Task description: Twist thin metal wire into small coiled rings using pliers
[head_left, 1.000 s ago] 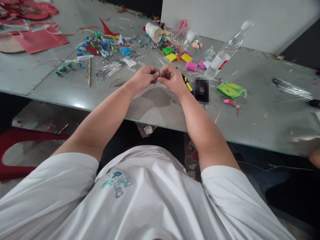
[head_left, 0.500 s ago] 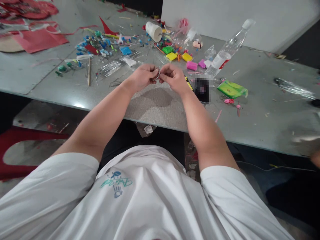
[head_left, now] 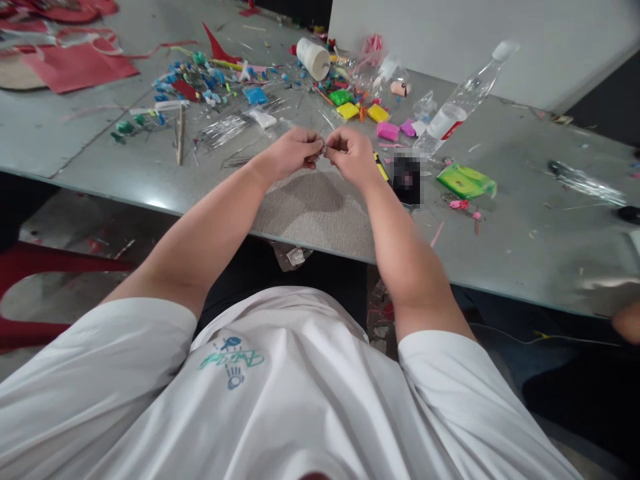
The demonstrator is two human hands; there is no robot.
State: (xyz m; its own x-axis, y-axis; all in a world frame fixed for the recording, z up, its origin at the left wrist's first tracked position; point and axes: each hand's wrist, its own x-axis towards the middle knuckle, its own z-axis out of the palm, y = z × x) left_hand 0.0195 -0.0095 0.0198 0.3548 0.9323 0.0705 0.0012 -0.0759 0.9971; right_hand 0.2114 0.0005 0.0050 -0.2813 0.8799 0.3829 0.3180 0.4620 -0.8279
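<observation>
Close together above the table's front part, my two hands pinch a small silvery loop (head_left: 323, 151) that looks like twisted wire. On one side of it my left hand (head_left: 299, 151) is closed, thumb against the fingers. My right hand (head_left: 350, 152) pinches the other side between thumb and fingertips. Much of the loop is hidden by the fingers. Beneath them lies a grey textured mat (head_left: 320, 217). A bundle of thin silvery wires (head_left: 227, 130) rests left of my left hand, and a blurred-out dark object (head_left: 407, 180) lies right of my right hand.
A plastic bottle (head_left: 447, 120) stands at the back right, near a green packet (head_left: 467, 181). Coloured clay packs (head_left: 377, 113) and a tipped white cup (head_left: 313, 60) lie behind my hands. Many small blue and green bits (head_left: 205, 83) spread leftward. Another person's skin (head_left: 627, 323) shows at the right edge.
Both hands stay together on the loop; their fingers have shifted slightly, and less of the loop shows between them. The whole view has moved a little.
</observation>
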